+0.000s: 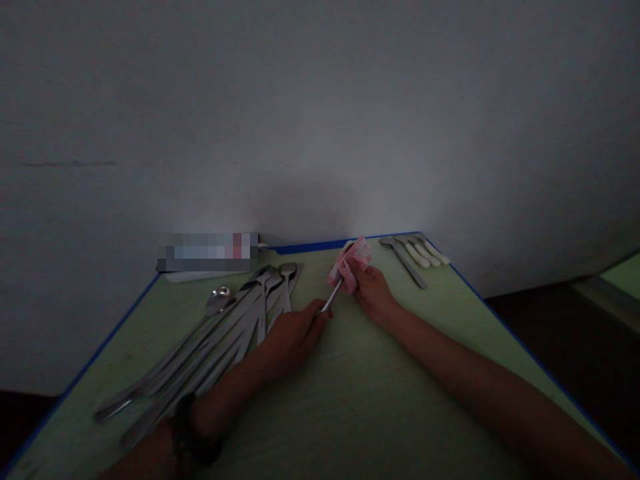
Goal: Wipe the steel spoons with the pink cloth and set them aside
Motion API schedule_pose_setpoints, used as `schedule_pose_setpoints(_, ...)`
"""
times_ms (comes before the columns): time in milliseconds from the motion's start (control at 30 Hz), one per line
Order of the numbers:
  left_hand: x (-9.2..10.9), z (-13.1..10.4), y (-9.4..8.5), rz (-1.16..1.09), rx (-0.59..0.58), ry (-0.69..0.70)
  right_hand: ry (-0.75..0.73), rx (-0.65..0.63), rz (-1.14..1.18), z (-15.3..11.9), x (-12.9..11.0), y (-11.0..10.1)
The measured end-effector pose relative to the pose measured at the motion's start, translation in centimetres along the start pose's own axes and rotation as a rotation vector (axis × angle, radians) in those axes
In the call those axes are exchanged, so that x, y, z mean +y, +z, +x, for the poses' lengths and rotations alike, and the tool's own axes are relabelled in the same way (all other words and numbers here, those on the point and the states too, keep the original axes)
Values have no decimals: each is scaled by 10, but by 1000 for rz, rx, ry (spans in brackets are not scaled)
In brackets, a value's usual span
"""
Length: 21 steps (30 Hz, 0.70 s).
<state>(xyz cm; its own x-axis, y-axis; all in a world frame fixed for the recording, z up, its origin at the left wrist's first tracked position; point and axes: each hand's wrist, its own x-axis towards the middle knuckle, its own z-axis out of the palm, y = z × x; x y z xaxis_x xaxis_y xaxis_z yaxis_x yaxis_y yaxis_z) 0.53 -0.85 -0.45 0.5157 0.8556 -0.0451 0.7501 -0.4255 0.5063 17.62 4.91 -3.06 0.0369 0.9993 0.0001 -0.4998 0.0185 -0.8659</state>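
My left hand (295, 333) is closed around the thin metal handle of a piece of cutlery (334, 293), which slants up and away to the right. The far end of that cutlery is wrapped in a crumpled pink cloth (350, 263), so its head is hidden. My right hand (373, 290) pinches the cloth around it. Left of my left hand, and partly under that forearm, lies a fanned pile of long metal spoons (220, 353). Near the far right corner, a metal spoon (404, 262) rests beside several pieces of cutlery with white handles (425, 250).
The green tabletop (370, 400) has a blue edge and stands against a grey wall (320, 120). At the back left is a blurred-out flat item (210, 253). A second green surface (623, 280) shows at the far right, beyond dark floor.
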Motion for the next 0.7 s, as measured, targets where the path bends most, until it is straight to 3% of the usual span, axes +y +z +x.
schedule_pose_setpoints(200,1,-3,-4,-3,-38,59,-235,135,-57,15,-1,-14)
schedule_pose_setpoints(300,2,-4,-5,-4,-50,67,-275,176,-168,13,-2,-15)
schedule_pose_setpoints(500,2,-3,-4,15,-43,67,-184,81,-388,4,-9,-13)
schedule_pose_setpoints(700,1,-3,-3,0,-34,69,-56,-35,-245,8,-9,-13)
